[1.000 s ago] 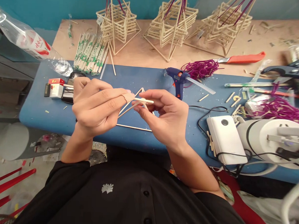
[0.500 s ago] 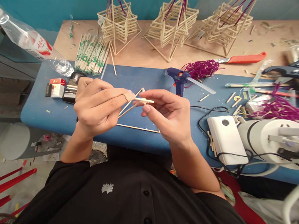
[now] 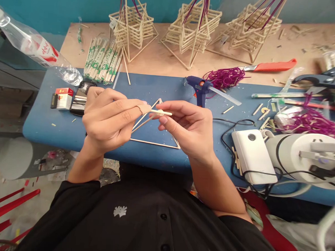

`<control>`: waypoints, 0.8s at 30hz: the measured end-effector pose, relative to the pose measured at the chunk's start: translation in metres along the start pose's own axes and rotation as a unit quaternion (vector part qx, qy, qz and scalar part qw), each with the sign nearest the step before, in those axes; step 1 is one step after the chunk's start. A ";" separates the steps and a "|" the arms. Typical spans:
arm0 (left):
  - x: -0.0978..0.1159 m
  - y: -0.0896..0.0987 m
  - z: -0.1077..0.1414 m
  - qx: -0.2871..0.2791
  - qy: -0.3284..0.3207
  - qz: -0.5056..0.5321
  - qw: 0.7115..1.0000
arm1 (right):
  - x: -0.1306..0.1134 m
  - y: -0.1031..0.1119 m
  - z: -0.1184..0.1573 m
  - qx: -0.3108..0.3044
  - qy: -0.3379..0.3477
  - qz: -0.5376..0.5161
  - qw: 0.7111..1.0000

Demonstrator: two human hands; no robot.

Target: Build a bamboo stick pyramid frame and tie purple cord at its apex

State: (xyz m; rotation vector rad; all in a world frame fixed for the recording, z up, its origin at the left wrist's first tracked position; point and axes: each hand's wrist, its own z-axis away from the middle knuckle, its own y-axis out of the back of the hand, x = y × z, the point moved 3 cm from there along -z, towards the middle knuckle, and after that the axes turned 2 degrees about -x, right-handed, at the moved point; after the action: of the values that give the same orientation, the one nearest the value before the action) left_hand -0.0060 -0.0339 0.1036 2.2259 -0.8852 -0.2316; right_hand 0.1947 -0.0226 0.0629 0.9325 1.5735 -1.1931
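- Stick (image 3: 168, 113) is gripped by the fingertips of the left hand (image 3: 110, 118), above the blue mat (image 3: 60, 131)
- The stick's free end is flanked by the thumb and fingers of the right hand (image 3: 194, 130); whether they are clamped on it or apart cannot be told
- A slender stick frame (image 3: 154, 143) is seen below, partly hidden by both hands
- The glue gun (image 3: 197, 86) is laid beyond the right hand, near purple cord (image 3: 226, 77)
- Three lattice structures (image 3: 196, 31) are stood on the wooden board (image 3: 155, 68) behind
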 end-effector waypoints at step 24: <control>0.010 0.007 -0.012 -0.005 -0.069 -0.011 0.998 | 0.000 0.001 0.001 -0.007 0.029 -0.005 1.000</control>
State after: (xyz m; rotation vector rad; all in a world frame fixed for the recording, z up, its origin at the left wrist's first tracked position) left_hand 0.0023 -0.0371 0.1186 2.2326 -0.9297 -0.4030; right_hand 0.1959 -0.0233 0.0624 0.9585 1.6313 -1.1700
